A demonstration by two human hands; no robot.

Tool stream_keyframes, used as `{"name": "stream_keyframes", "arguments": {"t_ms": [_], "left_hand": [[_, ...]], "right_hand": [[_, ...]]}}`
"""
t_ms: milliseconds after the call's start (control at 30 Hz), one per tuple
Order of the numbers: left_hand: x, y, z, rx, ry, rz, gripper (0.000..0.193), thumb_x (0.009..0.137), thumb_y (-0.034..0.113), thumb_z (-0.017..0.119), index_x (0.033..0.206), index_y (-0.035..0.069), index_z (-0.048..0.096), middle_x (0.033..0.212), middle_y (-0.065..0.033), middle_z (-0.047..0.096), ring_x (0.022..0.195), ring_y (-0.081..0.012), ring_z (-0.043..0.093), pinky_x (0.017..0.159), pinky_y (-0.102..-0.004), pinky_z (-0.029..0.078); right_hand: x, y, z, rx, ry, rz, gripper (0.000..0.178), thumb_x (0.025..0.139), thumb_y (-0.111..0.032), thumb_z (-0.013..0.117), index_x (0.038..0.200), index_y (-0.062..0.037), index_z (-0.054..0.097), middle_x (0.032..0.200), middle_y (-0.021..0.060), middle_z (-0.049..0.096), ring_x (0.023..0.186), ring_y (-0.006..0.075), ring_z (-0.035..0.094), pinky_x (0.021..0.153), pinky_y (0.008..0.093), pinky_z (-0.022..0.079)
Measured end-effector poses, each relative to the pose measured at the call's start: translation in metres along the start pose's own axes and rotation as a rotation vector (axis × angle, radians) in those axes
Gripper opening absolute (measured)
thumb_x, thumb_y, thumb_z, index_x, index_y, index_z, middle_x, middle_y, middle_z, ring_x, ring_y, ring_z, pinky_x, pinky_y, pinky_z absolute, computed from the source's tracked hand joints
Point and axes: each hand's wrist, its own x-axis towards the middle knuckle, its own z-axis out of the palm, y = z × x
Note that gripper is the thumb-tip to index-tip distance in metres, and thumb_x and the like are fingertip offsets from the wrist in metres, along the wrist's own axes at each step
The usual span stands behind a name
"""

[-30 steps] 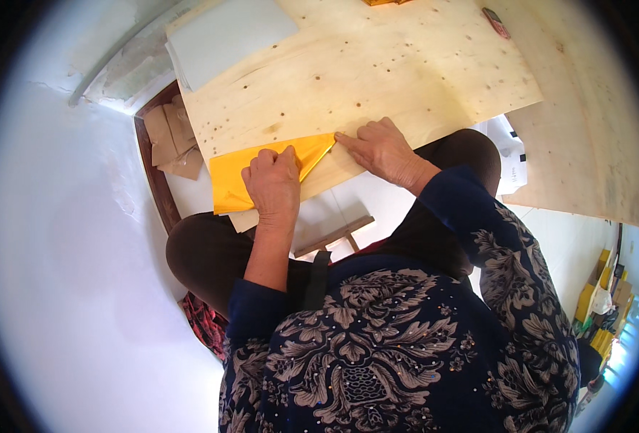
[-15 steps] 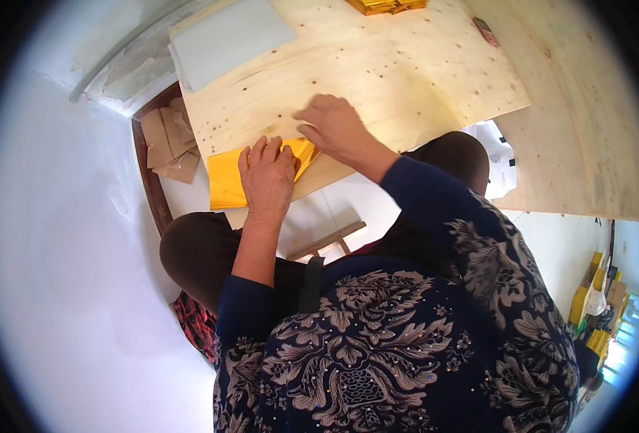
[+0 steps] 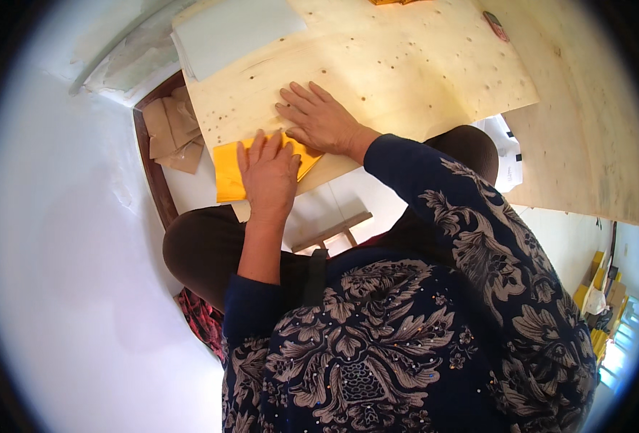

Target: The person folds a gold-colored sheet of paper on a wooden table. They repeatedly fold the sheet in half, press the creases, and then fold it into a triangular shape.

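Note:
A bright yellow folded sheet [image 3: 228,173], apparently paper, lies at the near left edge of the wooden board. My left hand [image 3: 268,173] rests on it, fingers stretched out and pressing it down. Just right of that, my right hand [image 3: 321,119] lies flat with fingers spread, its palm side over the board and the right end of the yellow sheet. Both hands cover part of the sheet, so its full shape is hidden.
The pale wooden board [image 3: 406,79] spans the area before me. White sheets [image 3: 236,32] lie at its far left. A small red and dark object [image 3: 495,27] sits far right, and golden-yellow folded pieces [image 3: 399,1] at the far edge. Brown paper [image 3: 174,133] lies lower left.
My right hand has come down and left onto the board and the sheet's right end, its fingers now spread. My left hand stays on the yellow sheet. The view has shifted slightly.

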Motion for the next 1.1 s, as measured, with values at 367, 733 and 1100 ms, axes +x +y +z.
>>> {"name": "stream_keyframes", "arguments": {"t_ms": [367,733,1100], "left_hand": [[-0.047,0.062,0.009,0.063,-0.249,-0.011,0.074,0.082,0.034,0.07,0.14,-0.005,0.042,0.151,-0.022,0.035,0.145,-0.0322,0.027,0.119,-0.0527,0.009],[-0.085,0.042,-0.009,0.116,-0.317,-0.071,0.079,0.08,0.037,0.073,0.143,0.0,0.04,0.155,-0.0158,0.033,0.147,-0.0297,0.023,0.119,-0.056,0.003],[-0.076,0.026,-0.035,0.126,-0.203,0.037,0.054,0.078,0.027,0.075,0.125,0.006,0.059,0.148,-0.011,0.042,0.142,-0.034,0.03,0.116,-0.0556,0.018]], "right_hand": [[0.003,-0.002,0.003,-0.048,-0.113,0.049,0.055,0.098,-0.047,0.043,0.143,-0.0149,0.048,0.152,0.0096,0.04,0.144,0.0274,0.029,0.119,0.0454,0.017],[0.001,-0.002,0.001,-0.003,-0.095,0.047,0.055,0.098,-0.044,0.045,0.145,-0.0146,0.045,0.154,0.009,0.036,0.146,0.0249,0.026,0.12,0.043,0.015],[0.0,-0.001,0.001,0.016,-0.071,0.047,0.055,0.098,-0.043,0.046,0.144,-0.014,0.046,0.154,0.0096,0.037,0.145,0.0258,0.027,0.119,0.0439,0.016]]}}
